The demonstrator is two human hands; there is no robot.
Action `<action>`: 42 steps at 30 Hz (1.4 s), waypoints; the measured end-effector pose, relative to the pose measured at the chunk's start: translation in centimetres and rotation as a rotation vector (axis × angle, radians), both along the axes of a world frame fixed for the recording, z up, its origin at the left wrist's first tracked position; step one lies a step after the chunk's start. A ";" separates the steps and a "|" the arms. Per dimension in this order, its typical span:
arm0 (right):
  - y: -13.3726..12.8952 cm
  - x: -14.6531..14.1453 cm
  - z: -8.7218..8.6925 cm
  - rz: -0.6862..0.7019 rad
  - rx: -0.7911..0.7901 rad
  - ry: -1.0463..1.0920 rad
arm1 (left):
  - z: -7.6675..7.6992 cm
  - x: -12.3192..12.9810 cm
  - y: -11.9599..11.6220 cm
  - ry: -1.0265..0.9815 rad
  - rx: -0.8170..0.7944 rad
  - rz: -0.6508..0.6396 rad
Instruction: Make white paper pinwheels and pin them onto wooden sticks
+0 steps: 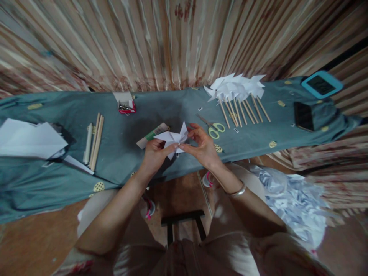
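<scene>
A white paper pinwheel (pixel 172 138) is held between my two hands above the near side of the table. My left hand (pixel 154 155) grips its left side, with the thumb pressed close to the centre. My right hand (pixel 202 147) pinches at the centre, where a small shiny pin head (pixel 178 145) shows by the thumb tips; its other fingers curve behind the right blade. Just behind the pinwheel lies a green-and-tan piece of card or packaging (pixel 152 135). Scissors with pale green handles (pixel 214 129) rest to the right of my right hand.
Finished pinwheels on sticks (pixel 237 90) lie at the back right. A red box of pins (pixel 126 106) stands open at the back. Wooden sticks (pixel 97 142), a white tube-like stick (pixel 87 143) and paper sheets (pixel 31 140) lie left. A phone (pixel 304 116) and blue-framed device (pixel 322 84) are far right.
</scene>
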State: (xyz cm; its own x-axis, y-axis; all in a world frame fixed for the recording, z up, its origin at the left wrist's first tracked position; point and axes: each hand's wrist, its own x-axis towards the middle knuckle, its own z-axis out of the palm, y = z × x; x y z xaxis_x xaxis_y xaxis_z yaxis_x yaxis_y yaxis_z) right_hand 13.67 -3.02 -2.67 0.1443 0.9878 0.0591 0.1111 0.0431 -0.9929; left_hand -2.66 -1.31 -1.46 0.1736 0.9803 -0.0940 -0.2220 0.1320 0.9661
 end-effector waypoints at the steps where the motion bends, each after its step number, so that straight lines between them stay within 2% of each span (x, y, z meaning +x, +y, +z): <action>1: 0.1 0.0 -0.1 -0.002 -0.006 0.012 | 0.0 0.0 0.0 0.003 -0.002 0.001; 7: 0.3 0.0 0.2 0.057 -0.043 0.122 | 0.1 0.0 0.0 0.034 -0.007 -0.017; 13: 0.1 0.1 1.0 0.194 -0.123 0.189 | 0.0 0.1 -0.1 0.010 -0.007 -0.025; 25: 0.1 -0.2 1.2 0.215 -0.174 0.365 | -0.3 0.0 -0.1 0.107 0.043 -0.022; 29: 0.0 -0.2 1.0 0.210 -0.190 0.351 | -0.3 0.0 -0.2 0.129 0.077 -0.009; 36: 0.0 -0.2 0.6 0.207 -0.198 0.298 | -0.4 0.0 -0.3 0.174 0.047 0.042; 42: 0.0 -0.4 1.0 0.216 -0.146 0.149 | -0.4 -0.2 -0.2 0.201 0.039 0.058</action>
